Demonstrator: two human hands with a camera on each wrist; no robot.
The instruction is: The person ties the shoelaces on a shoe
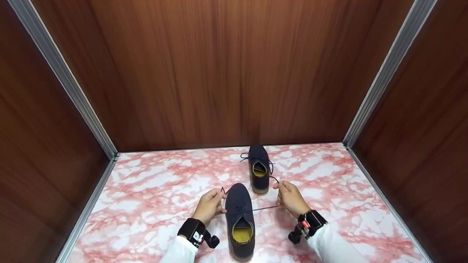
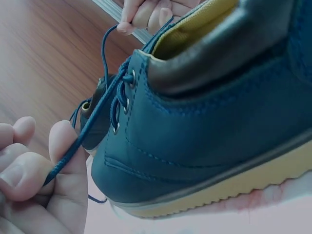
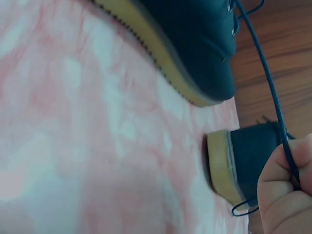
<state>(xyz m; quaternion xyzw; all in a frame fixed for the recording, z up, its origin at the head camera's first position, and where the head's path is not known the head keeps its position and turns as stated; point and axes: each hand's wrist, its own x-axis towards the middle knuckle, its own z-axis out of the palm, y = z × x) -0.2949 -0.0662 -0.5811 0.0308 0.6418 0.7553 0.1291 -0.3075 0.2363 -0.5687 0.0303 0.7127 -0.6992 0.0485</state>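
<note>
A dark blue lace-up shoe (image 1: 239, 199) with a yellow lining stands at the front, its toe pointing away from me. To its left, my left hand (image 1: 210, 206) pinches one end of its shoelace (image 2: 87, 127) between thumb and fingers. Out to the right, my right hand (image 1: 290, 199) grips the other lace end (image 3: 274, 95), which runs taut and nearly straight from the eyelets. The laces cross over the shoe's tongue; whether they are knotted there I cannot tell. The shoe's pale serrated sole (image 2: 234, 190) shows in the left wrist view.
A second matching shoe (image 1: 259, 182) stands farther back, slightly right, with its lace tied in a bow. Both shoes are on a red-and-white marbled surface (image 1: 164, 182). Brown wood-grain panels (image 1: 226, 73) with metal corner strips (image 1: 387, 73) enclose the back and sides.
</note>
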